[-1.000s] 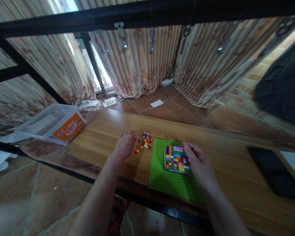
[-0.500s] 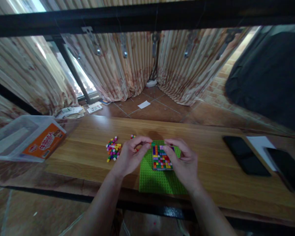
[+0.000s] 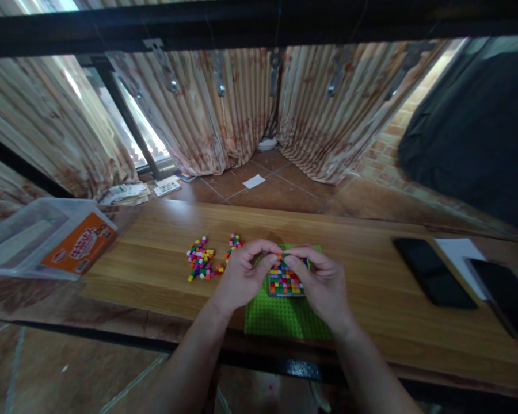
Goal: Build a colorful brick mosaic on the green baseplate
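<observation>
My left hand [image 3: 247,275] is closed in a pinch at the far edge of a block of small coloured toy bricks [image 3: 285,283]. My right hand [image 3: 322,282] meets it there, thumb and forefinger also pinched. Between the two sets of fingertips show a bit of orange and a bit of green, small toy bricks [image 3: 280,256], partly hidden by the fingers. The multicoloured block sits on a green studded baseplate [image 3: 280,319], its far part covered by my hands.
Loose bricks lie in a pile [image 3: 201,259] left of my hands, with more [image 3: 233,240] beside it. A clear plastic box [image 3: 26,230] with an orange label stands at the far left. Two dark phones [image 3: 434,273] [image 3: 507,299] and white paper [image 3: 460,259] lie right on the wooden table [image 3: 371,322].
My left fingertips have moved right with the small green and orange bricks until they meet my right fingertips. The right thumb and forefinger have closed together. The view has shifted slightly.
</observation>
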Demonstrator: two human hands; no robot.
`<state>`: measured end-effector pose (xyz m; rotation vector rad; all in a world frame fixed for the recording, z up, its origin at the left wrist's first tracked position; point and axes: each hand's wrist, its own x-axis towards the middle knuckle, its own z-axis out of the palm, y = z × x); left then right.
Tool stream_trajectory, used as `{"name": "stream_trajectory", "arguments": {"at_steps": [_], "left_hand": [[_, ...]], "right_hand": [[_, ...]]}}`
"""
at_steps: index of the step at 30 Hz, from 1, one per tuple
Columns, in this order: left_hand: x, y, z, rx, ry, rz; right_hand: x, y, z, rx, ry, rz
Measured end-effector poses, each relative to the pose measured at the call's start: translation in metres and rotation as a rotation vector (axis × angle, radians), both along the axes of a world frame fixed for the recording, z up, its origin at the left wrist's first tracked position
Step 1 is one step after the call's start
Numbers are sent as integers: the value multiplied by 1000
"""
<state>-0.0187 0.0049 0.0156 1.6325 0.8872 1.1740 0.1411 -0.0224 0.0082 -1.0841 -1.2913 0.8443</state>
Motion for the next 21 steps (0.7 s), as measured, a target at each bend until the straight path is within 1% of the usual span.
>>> {"name": "stream_trajectory", "arguments": {"at_steps": [1,3,6,9,12,14,18,20,21], "left_hand": [[-1,0,0,-10,0,-6],[-3,2,1,-17,24,-14],[-8,5,0,7,67,15],[-10,6,-1,53,122,42],[-9,6,-1,86,193,14],[-8,5,-1,106,236,-3],[-8,5,-1,171,292,-18],[-8,6,-1,190,303,-25],[-8,6,-1,193,306,-27]], "right_hand": [[1,0,0,-24,32,-5],[7,3,0,-54,127,-76],[26,12,0,-69,388,-206],[47,21,1,-160,607,-180],[54,24,4,-229,717,-169],[50,24,5,-288,711,-162],[33,21,2,-444,559,-142],[26,19,2,-441,465,-144],[23,17,2,-402,409,-147]]}}
